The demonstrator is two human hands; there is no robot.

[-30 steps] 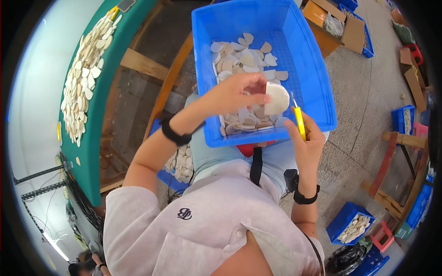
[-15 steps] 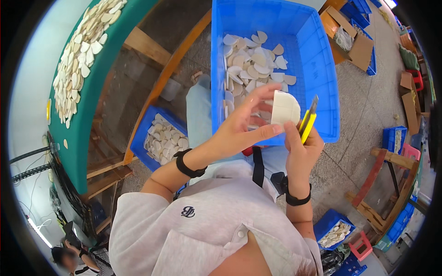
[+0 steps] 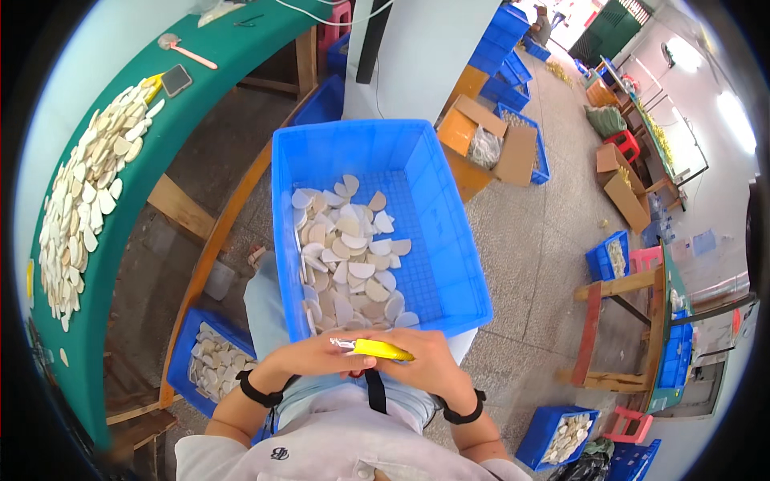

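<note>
My right hand (image 3: 431, 361) is closed around a yellow utility knife (image 3: 383, 349), its metal blade end lying toward my left hand. My left hand (image 3: 317, 355) meets the right just past the crate's near edge; its fingers are drawn in and partly hidden, so whatever they hold cannot be made out. Beyond both hands stands a large blue plastic crate (image 3: 449, 192). Flat half-round off-white pieces (image 3: 353, 248) lie heaped along its left side, some leaning on others.
A green-covered table (image 3: 132, 208) curves along the left, bearing a long pile of similar pieces (image 3: 88, 192), a phone (image 3: 176, 80) and a pink-handled tool (image 3: 192, 54). Smaller blue crates of pieces stand lower left (image 3: 180, 377) and lower right (image 3: 533, 437). An opened cardboard box (image 3: 513, 156) sits beyond the crate.
Both hands have come down and together near my body. The white piece that was between them is out of sight. The view has lifted, showing more of the room.
</note>
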